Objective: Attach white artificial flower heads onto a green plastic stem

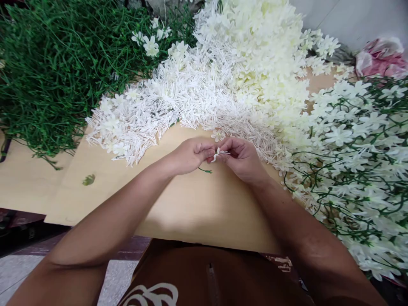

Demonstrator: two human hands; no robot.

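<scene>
My left hand [195,155] is closed in a pinch over the bare middle of the table. A small white artificial flower [217,154] shows at its fingertips, and a short green stem [205,171] pokes out below the fingers. My right hand [242,160] meets it from the right, thumb and forefinger pinched on a thin white stamen piece [225,152] at the flower. The fingers hide how the pieces join. Just beyond both hands lies a loose pale blossom [217,135], at the edge of a heap of white stamen pieces [204,89].
Green plastic stems [63,68] are piled at the left. Cream petals [264,55] are heaped at the back. White flowers on green stems [353,148] cover the right side. A small greenish scrap [88,179] lies on the tan tabletop [191,208]. A pinkish bundle [381,59] sits far right.
</scene>
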